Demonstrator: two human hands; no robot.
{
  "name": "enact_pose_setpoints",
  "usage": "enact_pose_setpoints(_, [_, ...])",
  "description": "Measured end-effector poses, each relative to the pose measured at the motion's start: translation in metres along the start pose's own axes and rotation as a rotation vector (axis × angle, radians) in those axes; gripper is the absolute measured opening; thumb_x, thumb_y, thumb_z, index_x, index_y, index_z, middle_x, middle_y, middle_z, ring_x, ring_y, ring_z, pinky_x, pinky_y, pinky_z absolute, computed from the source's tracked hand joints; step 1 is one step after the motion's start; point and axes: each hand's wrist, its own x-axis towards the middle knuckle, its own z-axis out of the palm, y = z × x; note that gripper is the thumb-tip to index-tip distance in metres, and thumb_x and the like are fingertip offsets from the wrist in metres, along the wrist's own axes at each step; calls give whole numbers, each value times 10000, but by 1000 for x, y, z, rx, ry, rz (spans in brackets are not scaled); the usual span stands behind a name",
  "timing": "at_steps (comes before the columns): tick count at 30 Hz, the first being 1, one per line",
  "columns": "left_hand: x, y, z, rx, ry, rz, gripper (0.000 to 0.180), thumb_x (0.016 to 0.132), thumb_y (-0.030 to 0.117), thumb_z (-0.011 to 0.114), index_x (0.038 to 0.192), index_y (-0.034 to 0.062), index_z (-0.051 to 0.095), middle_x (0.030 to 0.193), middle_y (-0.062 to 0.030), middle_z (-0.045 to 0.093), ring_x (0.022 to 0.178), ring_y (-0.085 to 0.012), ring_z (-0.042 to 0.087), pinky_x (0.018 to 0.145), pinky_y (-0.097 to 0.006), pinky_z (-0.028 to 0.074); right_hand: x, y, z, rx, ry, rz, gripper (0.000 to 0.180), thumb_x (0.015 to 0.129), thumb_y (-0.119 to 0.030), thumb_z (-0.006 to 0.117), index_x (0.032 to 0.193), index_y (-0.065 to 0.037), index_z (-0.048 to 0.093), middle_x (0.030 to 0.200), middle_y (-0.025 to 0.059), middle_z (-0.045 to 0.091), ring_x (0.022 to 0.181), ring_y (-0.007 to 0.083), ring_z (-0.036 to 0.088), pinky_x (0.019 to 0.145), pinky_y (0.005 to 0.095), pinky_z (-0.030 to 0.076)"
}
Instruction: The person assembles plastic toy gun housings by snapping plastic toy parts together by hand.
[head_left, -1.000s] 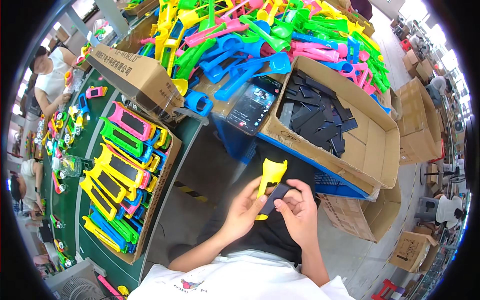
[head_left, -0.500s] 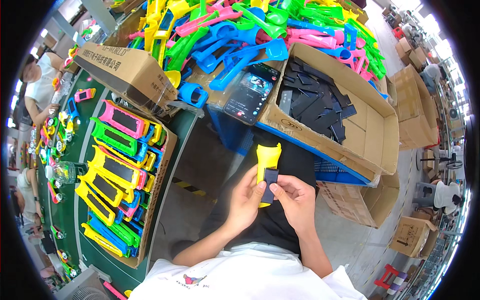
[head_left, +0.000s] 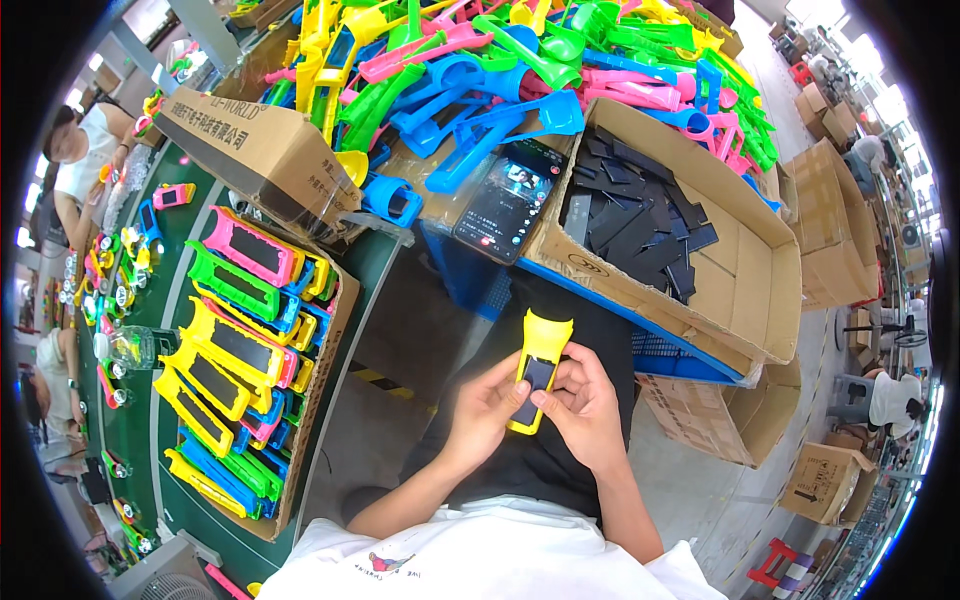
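"Holding what, exactly, at the lower centre of the frame?"

"A yellow plastic casing (head_left: 549, 338), clamped from both sides; the left hand (head_left: 482, 412) grips its left edge and the right hand (head_left: 585, 412) its right, thumbs in front, most fingers tucked behind and partly hidden."

"And the dark rectangular panel (head_left: 539, 374)?"

"Over the casing's long opening, between the hands; its long axis follows the casing's, upper end leaning slightly right; both thumb tips seem to touch it, so neither hand is clearly nearer; whether it sits flush, I cannot tell."

"Materials and shapes?"

"Smooth moulded plastic, flaring to a curved collar at the top; the panel looks flat and straight-edged; similar black panels (head_left: 640, 228) lie jumbled in an open cardboard box (head_left: 745, 285), right of centre; at left, a corrugated cardboard tray (head_left: 320, 400) holds rows of multicoloured casings (head_left: 240, 368); glossy plastic parts (head_left: 540, 60) heap up along the upper edge."
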Motion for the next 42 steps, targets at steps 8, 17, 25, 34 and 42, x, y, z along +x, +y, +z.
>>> enact_pose_setpoints(8, [6, 8, -9, -173, -69, -149, 542, 993, 135, 702, 1467, -39, 504, 1354, -128, 637, 1210, -188, 620, 1044, -341, 493, 2, 5, -4, 23, -35, -30, 590, 916, -14, 757, 1431, 4, 469, 1138, 118, 688, 1044, 178, 687, 920, 328, 553])
enact_pose_setpoints(17, [8, 5, -13, -214, -100, -196, 513, 967, 92, 725, 1425, -37, 534, 1328, -116, 648, 1197, -182, 627, 1050, -340, 501, 2, 8, -10, -24, -39, -38, 591, 913, -20, 769, 1433, 19, 492, 1131, 106, 689, 1009, 148, 682, 892, 299, 552])
enact_pose_setpoints(25, [7, 1, -8, -150, -104, -180, 495, 992, 153, 708, 1426, -22, 545, 1318, -101, 659, 1191, -172, 627, 1049, -331, 490, 3, 9, -9, 54, -64, -71, 583, 927, -35, 764, 1415, -2, 447, 1153, 108, 694, 1063, 157, 681, 922, 306, 536])
enact_pose_setpoints(34, [0, 1, 8, -60, 8, -87, 402, 1035, 125, 629, 1410, -2, 560, 1208, -43, 681, 1039, -85, 629, 889, -236, 497, 4, 10, -3, -15, -34, -105, 486, 939, -61, 752, 1328, -6, 466, 1165, 134, 711, 1051, 172, 707, 883, 306, 561])
enact_pose_setpoints(42, [-3, -8, 14, -38, 148, -118, 327, 1062, 129, 585, 1340, -43, 597, 1214, -86, 688, 1083, -136, 643, 982, -283, 491, -1, 17, 13, -384, 153, -260, 420, 938, -118, 756, 1219, 18, 476, 952, 186, 736, 815, 233, 762, 677, 321, 593])
